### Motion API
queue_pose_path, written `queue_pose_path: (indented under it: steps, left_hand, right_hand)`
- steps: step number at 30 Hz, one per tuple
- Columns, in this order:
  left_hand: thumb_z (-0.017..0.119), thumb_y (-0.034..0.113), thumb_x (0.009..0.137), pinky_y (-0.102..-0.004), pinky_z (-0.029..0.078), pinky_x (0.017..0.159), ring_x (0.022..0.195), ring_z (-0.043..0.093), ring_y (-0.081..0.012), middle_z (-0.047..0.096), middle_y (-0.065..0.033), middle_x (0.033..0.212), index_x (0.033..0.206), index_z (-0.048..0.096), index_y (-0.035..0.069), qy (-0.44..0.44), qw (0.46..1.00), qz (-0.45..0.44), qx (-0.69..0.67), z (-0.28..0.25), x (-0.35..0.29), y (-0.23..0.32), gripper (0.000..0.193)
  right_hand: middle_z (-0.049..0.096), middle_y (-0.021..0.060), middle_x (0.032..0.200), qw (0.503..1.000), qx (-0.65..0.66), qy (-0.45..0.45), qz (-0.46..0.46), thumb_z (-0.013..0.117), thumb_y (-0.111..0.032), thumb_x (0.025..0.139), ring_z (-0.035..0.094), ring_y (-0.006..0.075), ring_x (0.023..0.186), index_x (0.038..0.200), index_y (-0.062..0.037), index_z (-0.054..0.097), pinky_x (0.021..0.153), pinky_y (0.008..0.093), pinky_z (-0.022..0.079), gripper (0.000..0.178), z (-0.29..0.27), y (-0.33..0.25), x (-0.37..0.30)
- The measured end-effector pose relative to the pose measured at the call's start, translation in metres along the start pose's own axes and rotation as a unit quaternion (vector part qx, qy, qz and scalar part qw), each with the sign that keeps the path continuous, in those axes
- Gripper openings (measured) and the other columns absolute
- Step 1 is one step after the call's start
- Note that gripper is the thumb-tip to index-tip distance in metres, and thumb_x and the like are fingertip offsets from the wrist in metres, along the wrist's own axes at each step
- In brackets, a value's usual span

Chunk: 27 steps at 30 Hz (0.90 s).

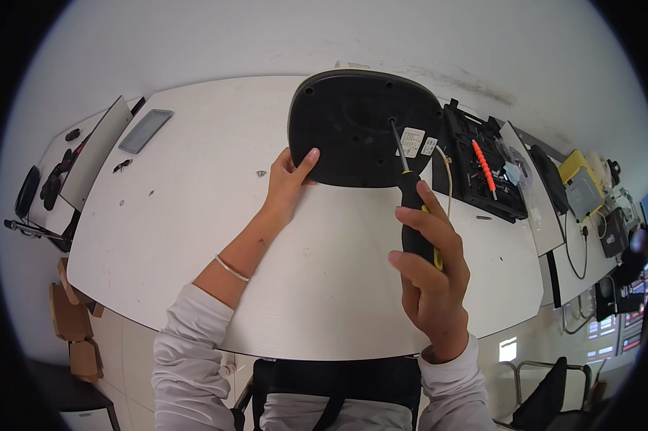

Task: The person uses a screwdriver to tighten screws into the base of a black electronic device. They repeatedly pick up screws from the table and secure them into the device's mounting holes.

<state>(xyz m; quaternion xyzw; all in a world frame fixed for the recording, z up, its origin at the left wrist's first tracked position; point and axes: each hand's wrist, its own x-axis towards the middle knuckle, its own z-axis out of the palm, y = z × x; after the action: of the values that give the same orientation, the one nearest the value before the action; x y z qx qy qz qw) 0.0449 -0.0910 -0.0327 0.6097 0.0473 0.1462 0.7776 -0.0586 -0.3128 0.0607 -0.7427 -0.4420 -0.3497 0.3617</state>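
A black oval base plate (352,129) stands tilted on edge on the white table (194,201), its underside facing me, with two white labels near its right rim. My left hand (289,179) grips its lower left edge, thumb on the underside. My right hand (431,273) holds a screwdriver (413,208) with a black and yellow handle. Its thin shaft points up and its tip sits in a hole near the plate's middle right.
A black tool case (482,169) with an orange-handled tool lies open to the right of the plate. A grey tray (146,130) and a white board (94,154) sit at far left. Cables, a yellow device (581,179) and a black chair (546,395) crowd the right side.
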Motion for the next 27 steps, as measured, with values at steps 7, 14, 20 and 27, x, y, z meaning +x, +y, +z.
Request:
queue_pose_path:
  steps: [7, 14, 20, 27]
  left_hand:
    - [0.07, 0.043, 0.08, -0.0212, 0.046, 0.064, 0.076, 0.054, -0.0065, 0.059, 0.0003, 0.083, 0.101, 0.057, 0.004, -0.005, 1.0, -0.001, 0.001, -0.0005, -0.0001, 0.0008, 0.046]
    - [0.07, 0.042, 0.08, -0.0205, 0.045, 0.063, 0.074, 0.054, -0.0056, 0.058, 0.0009, 0.081, 0.099, 0.057, 0.004, -0.006, 1.0, 0.001, -0.009, -0.001, 0.0002, 0.0006, 0.044]
    - [0.069, 0.041, 0.081, -0.0207, 0.046, 0.063, 0.074, 0.054, -0.0055, 0.058, 0.001, 0.081, 0.099, 0.057, 0.004, -0.013, 1.0, 0.004, 0.0, -0.0004, -0.0001, 0.0011, 0.043]
    - [0.069, 0.042, 0.081, -0.0209, 0.045, 0.064, 0.074, 0.053, -0.0052, 0.058, 0.0009, 0.081, 0.099, 0.057, 0.004, -0.009, 1.0, 0.005, 0.0, 0.0008, -0.0015, 0.0029, 0.044]
  right_hand:
    - [0.057, 0.0135, 0.117, 1.0, 0.005, 0.012, 0.0, 0.07, -0.001, 0.075, 0.051, 0.0461, 0.113, 0.104, -0.011, 0.044, 0.088, 0.0444, 0.053, 0.041, 0.0021, 0.0019, -0.0053]
    - [0.054, 0.0183, 0.122, 0.994, 0.09, 0.062, 0.01, 0.074, -0.004, 0.072, 0.048, 0.0451, 0.117, 0.102, -0.01, 0.043, 0.089, 0.0442, 0.052, 0.044, 0.0061, 0.0093, -0.0063]
    - [0.052, 0.0145, 0.118, 0.993, 0.099, 0.06, 0.013, 0.076, -0.003, 0.069, 0.05, 0.0433, 0.116, 0.11, -0.0161, 0.054, 0.093, 0.0448, 0.05, 0.048, 0.0066, 0.0062, -0.0114]
    - [0.052, 0.0155, 0.121, 0.998, 0.033, 0.057, -0.002, 0.07, -0.002, 0.075, 0.051, 0.0435, 0.115, 0.109, -0.0157, 0.055, 0.092, 0.0452, 0.05, 0.041, 0.0053, 0.0053, -0.0047]
